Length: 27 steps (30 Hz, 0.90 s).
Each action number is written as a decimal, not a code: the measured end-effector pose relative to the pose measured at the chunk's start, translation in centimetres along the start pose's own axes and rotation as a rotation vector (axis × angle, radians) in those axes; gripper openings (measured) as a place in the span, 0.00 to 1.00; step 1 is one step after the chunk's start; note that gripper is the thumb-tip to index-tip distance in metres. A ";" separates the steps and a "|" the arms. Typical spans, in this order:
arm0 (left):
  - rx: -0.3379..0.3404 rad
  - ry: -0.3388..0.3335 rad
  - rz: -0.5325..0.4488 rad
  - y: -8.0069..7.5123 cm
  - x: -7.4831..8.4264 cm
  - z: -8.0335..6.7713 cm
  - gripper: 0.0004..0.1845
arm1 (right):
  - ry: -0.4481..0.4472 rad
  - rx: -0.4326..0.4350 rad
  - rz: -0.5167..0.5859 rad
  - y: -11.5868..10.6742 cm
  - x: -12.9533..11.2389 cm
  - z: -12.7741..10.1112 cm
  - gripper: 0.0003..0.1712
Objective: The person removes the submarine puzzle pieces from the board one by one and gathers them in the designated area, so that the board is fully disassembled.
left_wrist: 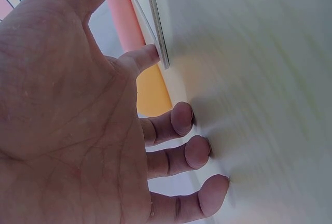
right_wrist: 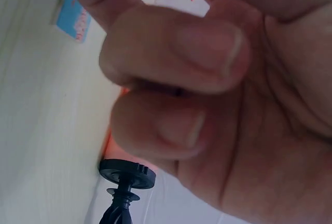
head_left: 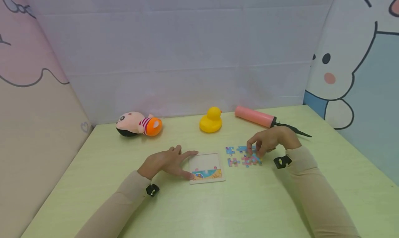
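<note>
A shallow white puzzle tray (head_left: 204, 160) lies on the table, with joined blue and tan pieces (head_left: 207, 174) along its near side. My left hand (head_left: 165, 161) is at its left edge, the thumb on the near left corner and the index finger at the far left corner. In the left wrist view, the other fingers (left_wrist: 197, 151) extend beside the tray. My right hand (head_left: 266, 141) reaches down over loose jigsaw pieces (head_left: 233, 162), its thumb and index fingertips among them. In the right wrist view, two curled fingers (right_wrist: 171, 47) hide any piece between those fingertips.
Behind the pieces stand a yellow rubber duck (head_left: 211, 120) and a pink hand pump (head_left: 255, 116) with a black nozzle. At the far left lies a plush doll (head_left: 138, 124) in orange. A pale cloth wall (head_left: 187, 58) closes the table's back.
</note>
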<state>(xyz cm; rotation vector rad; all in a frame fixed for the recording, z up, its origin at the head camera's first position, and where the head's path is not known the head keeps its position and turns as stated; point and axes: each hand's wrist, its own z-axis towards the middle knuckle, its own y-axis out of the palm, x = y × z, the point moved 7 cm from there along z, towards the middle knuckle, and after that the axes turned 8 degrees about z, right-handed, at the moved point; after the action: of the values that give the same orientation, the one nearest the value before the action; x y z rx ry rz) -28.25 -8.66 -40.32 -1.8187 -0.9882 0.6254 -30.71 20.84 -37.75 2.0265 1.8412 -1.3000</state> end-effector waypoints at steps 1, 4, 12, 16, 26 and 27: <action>0.000 0.001 0.000 0.0 0.0 0.0 0.48 | 0.006 0.001 0.003 0.0 0.1 0.0 0.13; 0.002 0.006 0.003 0.0 0.0 0.0 0.48 | 0.016 0.000 0.012 -0.1 0.4 0.1 0.13; 0.003 0.014 0.005 0.1 0.0 0.1 0.49 | 0.057 -0.008 -0.033 -0.1 1.2 0.2 0.14; 0.004 0.011 0.005 0.0 0.0 0.0 0.48 | 0.066 0.004 -0.041 -0.2 1.3 0.0 0.13; 0.000 0.005 0.009 -0.1 0.1 0.1 0.48 | 0.051 0.037 -0.059 -0.7 1.0 -0.8 0.11; -0.001 0.005 0.007 -0.1 0.1 0.1 0.48 | 0.050 0.041 -0.057 -0.8 1.0 -0.8 0.10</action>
<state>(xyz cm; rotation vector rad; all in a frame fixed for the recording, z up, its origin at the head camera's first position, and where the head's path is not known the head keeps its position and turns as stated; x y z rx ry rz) -28.29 -8.53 -40.30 -1.8249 -0.9792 0.6246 -31.06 22.27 -37.51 2.0591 1.9230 -1.3242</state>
